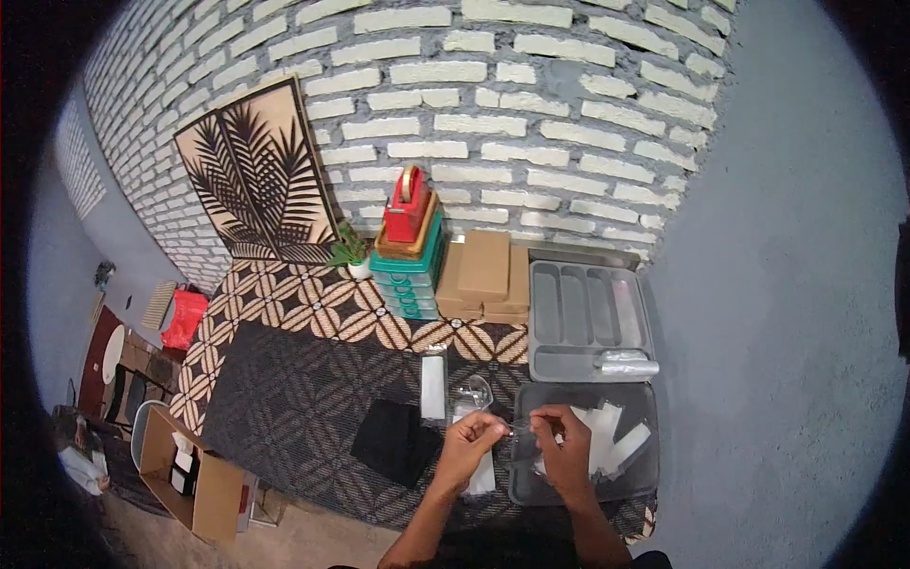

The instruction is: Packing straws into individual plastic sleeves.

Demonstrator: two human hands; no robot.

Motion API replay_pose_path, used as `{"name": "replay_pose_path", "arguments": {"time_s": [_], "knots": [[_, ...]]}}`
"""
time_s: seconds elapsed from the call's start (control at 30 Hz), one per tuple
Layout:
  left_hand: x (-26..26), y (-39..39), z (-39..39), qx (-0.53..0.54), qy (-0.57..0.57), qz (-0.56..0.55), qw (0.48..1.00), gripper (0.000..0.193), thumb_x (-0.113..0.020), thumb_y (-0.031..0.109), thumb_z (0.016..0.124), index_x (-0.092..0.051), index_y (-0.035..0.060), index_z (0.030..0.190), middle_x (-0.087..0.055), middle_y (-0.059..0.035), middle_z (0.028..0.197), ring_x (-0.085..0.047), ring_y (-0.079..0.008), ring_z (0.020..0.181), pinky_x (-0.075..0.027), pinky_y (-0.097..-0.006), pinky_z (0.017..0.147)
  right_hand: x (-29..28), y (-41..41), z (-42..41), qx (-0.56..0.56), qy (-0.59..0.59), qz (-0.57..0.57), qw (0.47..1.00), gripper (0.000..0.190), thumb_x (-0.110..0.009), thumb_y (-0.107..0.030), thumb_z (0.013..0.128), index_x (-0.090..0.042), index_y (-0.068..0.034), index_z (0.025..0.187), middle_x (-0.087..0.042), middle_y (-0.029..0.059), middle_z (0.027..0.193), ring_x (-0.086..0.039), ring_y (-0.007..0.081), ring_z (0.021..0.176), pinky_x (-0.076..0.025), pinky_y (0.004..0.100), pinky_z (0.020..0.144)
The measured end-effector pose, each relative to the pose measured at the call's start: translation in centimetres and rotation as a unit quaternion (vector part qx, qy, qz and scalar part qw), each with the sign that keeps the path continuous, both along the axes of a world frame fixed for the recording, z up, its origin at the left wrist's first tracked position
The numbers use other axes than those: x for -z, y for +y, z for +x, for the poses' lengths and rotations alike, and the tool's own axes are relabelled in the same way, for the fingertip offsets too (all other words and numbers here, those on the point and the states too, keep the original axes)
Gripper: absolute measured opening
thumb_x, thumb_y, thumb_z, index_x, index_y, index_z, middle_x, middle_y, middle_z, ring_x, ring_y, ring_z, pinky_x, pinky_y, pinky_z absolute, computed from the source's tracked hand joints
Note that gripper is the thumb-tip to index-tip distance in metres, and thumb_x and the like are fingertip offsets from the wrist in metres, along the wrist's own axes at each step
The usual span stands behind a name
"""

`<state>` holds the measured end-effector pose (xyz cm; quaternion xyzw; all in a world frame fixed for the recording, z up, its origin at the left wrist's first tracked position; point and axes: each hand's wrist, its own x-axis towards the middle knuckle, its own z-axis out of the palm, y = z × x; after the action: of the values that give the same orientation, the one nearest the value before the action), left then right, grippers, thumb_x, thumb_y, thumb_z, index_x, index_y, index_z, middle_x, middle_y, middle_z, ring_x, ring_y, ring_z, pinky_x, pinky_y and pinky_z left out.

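Between my left hand and my right hand, the fingertips of both pinch a small clear plastic piece, whose exact kind I cannot tell. Just beyond my left hand lies clear plastic wrapping, and a white packet shows under that hand. Another white packet in clear film lies farther off to the left. A folded black cloth rests left of my left hand. Below my right hand is a dark grey tray that holds several white wrapped packets.
Behind the dark tray stands a grey compartment organizer with a clear plastic roll on it. Cardboard boxes, a teal drawer unit and a potted plant line the brick wall. An open carton stands beyond the table's left edge.
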<state>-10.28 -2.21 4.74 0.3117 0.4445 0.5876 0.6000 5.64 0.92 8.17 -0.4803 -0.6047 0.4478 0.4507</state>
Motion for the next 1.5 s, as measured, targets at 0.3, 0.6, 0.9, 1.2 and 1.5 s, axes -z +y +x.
{"name": "replay_pose_path", "arguments": {"time_s": [0.3, 0.6, 0.9, 1.2, 1.5], "knots": [[-0.4, 0.1, 1.1, -0.102, 0.01, 0.065, 0.993, 0.006, -0.063, 0.006, 0.087, -0.06, 0.0021, 0.091, -0.063, -0.0007, 0.081, -0.055, -0.0043, 0.073, -0.043, -0.0198, 0.065, 0.5, 0.1, -0.8, -0.024, 0.059, -0.032, 0.997, 0.013, -0.055, -0.006, 0.091, -0.056, 0.0, 0.102, -0.062, 0.0076, 0.087, -0.058, 0.0097, 0.07, -0.047, 0.0235, 0.063], [-0.6, -0.1, 1.6, -0.123, 0.161, 0.059, 0.977, 0.008, -0.066, 0.005, 0.085, -0.059, 0.0017, 0.086, -0.059, 0.0027, 0.077, -0.049, -0.0027, 0.067, -0.04, -0.0193, 0.063, 0.4, 0.6, -0.3, -0.081, -0.038, 0.114, 0.99, 0.017, -0.068, -0.01, 0.082, -0.063, -0.002, 0.097, -0.062, 0.0082, 0.089, -0.06, 0.0142, 0.076, -0.048, 0.0276, 0.069], [0.1, -0.2, 1.4, -0.106, 0.184, 0.065, 0.975, 0.007, -0.066, 0.005, 0.085, -0.06, 0.002, 0.086, -0.057, 0.0041, 0.075, -0.047, -0.0017, 0.066, -0.038, -0.0183, 0.061, 1.0, 0.6, -0.6, -0.046, 0.048, -0.029, 0.997, 0.01, -0.061, -0.01, 0.089, -0.061, 0.0, 0.088, -0.06, 0.0032, 0.077, -0.055, 0.0081, 0.064, -0.043, 0.0203, 0.059], [0.0, 0.1, 1.0, -0.112, 0.077, 0.039, 0.99, 0.009, -0.063, 0.011, 0.089, -0.057, 0.004, 0.086, -0.058, 0.0018, 0.075, -0.049, -0.0036, 0.067, -0.038, -0.0195, 0.061, 2.3, 1.7, 0.2, -0.09, 0.232, -0.11, 0.962, 0.04, -0.05, -0.038, 0.096, -0.056, -0.001, 0.108, -0.06, 0.0071, 0.092, -0.058, 0.0121, 0.082, -0.045, 0.0223, 0.069], [0.3, 0.1, 1.0, -0.129, 0.156, 0.06, 0.977, 0.01, -0.063, 0.01, 0.089, -0.057, 0.0027, 0.086, -0.058, 0.0018, 0.074, -0.05, -0.0034, 0.068, -0.04, -0.0194, 0.063, 3.1, 1.4, -0.2, -0.059, 0.154, -0.117, 0.979, 0.013, -0.06, -0.012, 0.09, -0.059, 0.0, 0.095, -0.061, 0.0056, 0.086, -0.057, 0.0108, 0.08, -0.044, 0.0216, 0.071]]}}
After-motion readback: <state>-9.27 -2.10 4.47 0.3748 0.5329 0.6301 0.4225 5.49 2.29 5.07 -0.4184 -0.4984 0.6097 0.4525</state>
